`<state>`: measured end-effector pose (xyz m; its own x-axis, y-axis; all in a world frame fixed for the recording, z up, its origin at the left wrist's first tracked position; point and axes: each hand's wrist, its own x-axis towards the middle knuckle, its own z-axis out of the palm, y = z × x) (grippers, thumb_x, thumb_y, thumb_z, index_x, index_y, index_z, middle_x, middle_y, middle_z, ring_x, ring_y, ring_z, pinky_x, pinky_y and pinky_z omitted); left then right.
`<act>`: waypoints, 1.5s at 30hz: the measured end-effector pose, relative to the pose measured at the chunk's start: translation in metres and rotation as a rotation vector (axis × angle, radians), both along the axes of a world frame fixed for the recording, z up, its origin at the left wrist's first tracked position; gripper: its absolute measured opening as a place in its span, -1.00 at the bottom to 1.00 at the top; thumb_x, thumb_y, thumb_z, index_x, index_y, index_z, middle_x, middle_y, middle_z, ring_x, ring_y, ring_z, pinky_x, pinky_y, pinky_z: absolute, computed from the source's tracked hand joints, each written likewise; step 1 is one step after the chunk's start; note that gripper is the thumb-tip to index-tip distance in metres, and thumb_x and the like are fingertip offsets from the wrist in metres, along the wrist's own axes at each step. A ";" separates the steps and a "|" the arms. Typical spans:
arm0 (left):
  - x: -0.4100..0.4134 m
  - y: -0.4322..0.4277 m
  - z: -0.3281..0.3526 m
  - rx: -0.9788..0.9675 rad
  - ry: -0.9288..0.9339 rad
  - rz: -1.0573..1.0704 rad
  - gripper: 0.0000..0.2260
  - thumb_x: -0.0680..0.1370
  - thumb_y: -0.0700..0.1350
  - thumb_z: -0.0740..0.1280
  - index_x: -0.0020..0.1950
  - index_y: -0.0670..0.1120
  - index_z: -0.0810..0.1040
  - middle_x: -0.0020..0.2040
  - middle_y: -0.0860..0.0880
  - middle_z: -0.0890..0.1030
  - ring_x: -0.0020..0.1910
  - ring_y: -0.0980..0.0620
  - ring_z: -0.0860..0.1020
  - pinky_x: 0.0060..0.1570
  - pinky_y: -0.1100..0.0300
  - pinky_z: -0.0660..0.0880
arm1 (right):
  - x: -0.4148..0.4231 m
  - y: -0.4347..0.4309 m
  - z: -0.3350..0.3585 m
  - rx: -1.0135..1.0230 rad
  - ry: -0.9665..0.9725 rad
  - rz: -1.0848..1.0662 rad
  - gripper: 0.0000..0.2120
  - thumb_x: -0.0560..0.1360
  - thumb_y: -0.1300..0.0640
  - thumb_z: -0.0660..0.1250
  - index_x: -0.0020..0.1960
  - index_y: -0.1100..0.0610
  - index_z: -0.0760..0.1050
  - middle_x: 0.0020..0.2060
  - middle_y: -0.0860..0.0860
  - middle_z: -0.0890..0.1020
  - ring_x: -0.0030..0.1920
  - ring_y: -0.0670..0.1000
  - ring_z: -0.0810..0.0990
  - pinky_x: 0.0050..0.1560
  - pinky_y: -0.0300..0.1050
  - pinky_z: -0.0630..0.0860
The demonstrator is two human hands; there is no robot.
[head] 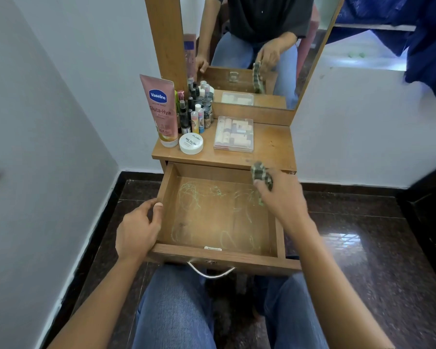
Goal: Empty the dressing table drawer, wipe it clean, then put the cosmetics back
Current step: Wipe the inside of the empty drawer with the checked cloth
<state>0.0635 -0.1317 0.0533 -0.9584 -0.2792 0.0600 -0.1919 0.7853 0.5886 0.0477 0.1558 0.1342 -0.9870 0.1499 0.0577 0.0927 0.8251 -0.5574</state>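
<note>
Drawer [212,217]: stands fully open below the tabletop [272,144], over the seated person's knees. Nothing lies in it. The wooden base carries pale green scribble marks across most of its area. A metal handle [210,272] hangs on the front panel.

Left hand [136,230]: grips the drawer's left wall near the front corner, thumb on the top edge and fingers curled round the outside.

Right hand [280,200]: fingers curled round a bunched checked cloth [261,172], which sticks out beyond the knuckles. Hand and cloth are at the drawer's back right corner, just beside the tabletop's front edge. Whether the cloth touches the wood cannot be told.

Cosmetics: all on the tabletop.
- A pink Vaseline tube [160,109] stands upright on its cap at the left edge.
- A white round jar [191,143] sits just beside it, at the front.
- A tight cluster of small bottles [196,112] stands behind the jar, against the mirror [257,46] frame.
- A clear lidded box [234,133] lies flat near the centre, apart from the bottles, with items packed inside.

The mirror reflects the person's torso, both hands and the cloth.
</note>
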 end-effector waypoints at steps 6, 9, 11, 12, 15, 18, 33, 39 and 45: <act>0.001 0.000 0.000 -0.009 0.000 -0.006 -0.65 0.61 0.15 0.13 0.28 0.07 0.55 -0.33 0.05 0.51 -0.25 -0.02 0.55 -0.29 0.14 0.38 | 0.013 -0.019 -0.041 -0.155 -0.073 -0.152 -0.78 0.56 0.08 0.28 0.05 0.22 0.55 -0.22 0.04 0.60 -0.28 -0.07 0.52 -0.39 -0.33 0.37; 0.001 -0.001 0.000 -0.006 -0.006 -0.006 -0.65 0.61 0.15 0.13 0.28 0.08 0.55 -0.37 0.08 0.49 -0.28 -0.01 0.55 -0.31 0.15 0.39 | 0.005 -0.022 -0.047 0.030 -0.089 -0.196 -0.76 0.57 0.11 0.25 0.17 0.21 0.46 -0.07 0.13 0.62 -0.12 0.11 0.60 -0.18 -0.13 0.45; 0.001 -0.001 0.000 -0.004 -0.003 -0.006 -0.65 0.61 0.15 0.13 0.28 0.07 0.56 -0.38 0.09 0.48 -0.29 0.00 0.54 -0.32 0.15 0.39 | -0.002 -0.023 -0.055 0.238 -0.204 -0.146 -0.77 0.58 0.17 0.21 0.21 0.21 0.42 0.02 0.15 0.62 0.00 0.19 0.61 -0.07 -0.03 0.49; 0.001 -0.001 -0.001 -0.002 -0.001 -0.007 -0.65 0.61 0.15 0.13 0.27 0.07 0.56 -0.39 0.09 0.48 -0.29 0.00 0.54 -0.32 0.15 0.39 | -0.004 -0.024 -0.060 0.348 -0.284 -0.097 -0.77 0.57 0.22 0.20 0.22 0.21 0.42 0.05 0.14 0.62 0.03 0.19 0.61 -0.06 -0.03 0.49; 0.001 0.000 0.000 0.000 -0.004 -0.010 -0.65 0.61 0.15 0.14 0.27 0.06 0.56 -0.39 0.10 0.49 -0.30 0.02 0.54 -0.29 0.14 0.43 | -0.003 -0.028 -0.075 0.554 -0.460 0.060 -0.74 0.56 0.30 0.20 0.23 0.19 0.44 0.13 0.11 0.59 0.10 0.13 0.59 -0.02 -0.06 0.51; 0.001 0.000 0.001 -0.002 0.002 -0.017 -0.64 0.61 0.15 0.14 0.28 0.06 0.55 -0.36 0.10 0.51 -0.28 0.02 0.54 -0.26 0.13 0.45 | -0.006 -0.029 -0.083 0.483 -0.549 0.081 -0.71 0.57 0.27 0.18 0.28 0.22 0.42 0.17 0.13 0.56 0.14 0.14 0.57 0.05 -0.05 0.51; 0.003 0.000 0.000 -0.029 0.001 -0.041 -0.65 0.62 0.12 0.15 0.30 0.04 0.54 -0.40 0.12 0.40 -0.35 0.07 0.48 -0.38 0.22 0.34 | -0.038 -0.035 -0.120 0.293 -0.727 -0.005 -0.28 0.62 0.04 0.03 0.48 0.37 -0.36 0.47 0.29 -0.33 0.49 0.26 -0.32 0.47 0.10 -0.25; 0.002 -0.001 0.000 -0.039 0.003 -0.060 -0.65 0.62 0.12 0.15 0.31 0.04 0.54 -0.40 0.11 0.44 -0.34 0.07 0.49 -0.37 0.21 0.34 | -0.053 -0.029 -0.121 0.288 -0.661 0.026 -0.29 0.62 0.01 0.02 0.50 0.35 -0.30 0.50 0.26 -0.27 0.52 0.21 -0.27 0.48 0.06 -0.23; 0.000 -0.005 -0.001 -0.043 -0.030 -0.054 -0.62 0.61 0.15 0.15 0.35 0.04 0.51 -0.38 0.11 0.46 -0.35 0.07 0.49 -0.34 0.17 0.39 | -0.041 -0.033 -0.121 0.332 -0.582 0.013 -0.39 0.62 0.14 -0.01 0.52 0.36 -0.20 0.52 0.26 -0.14 0.54 0.18 -0.16 0.49 0.05 -0.08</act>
<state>0.0638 -0.1364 0.0524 -0.9736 -0.2244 0.0422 -0.1652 0.8197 0.5485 0.0064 0.1223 0.0134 -0.8727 0.2040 -0.4436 0.2905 0.9472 -0.1358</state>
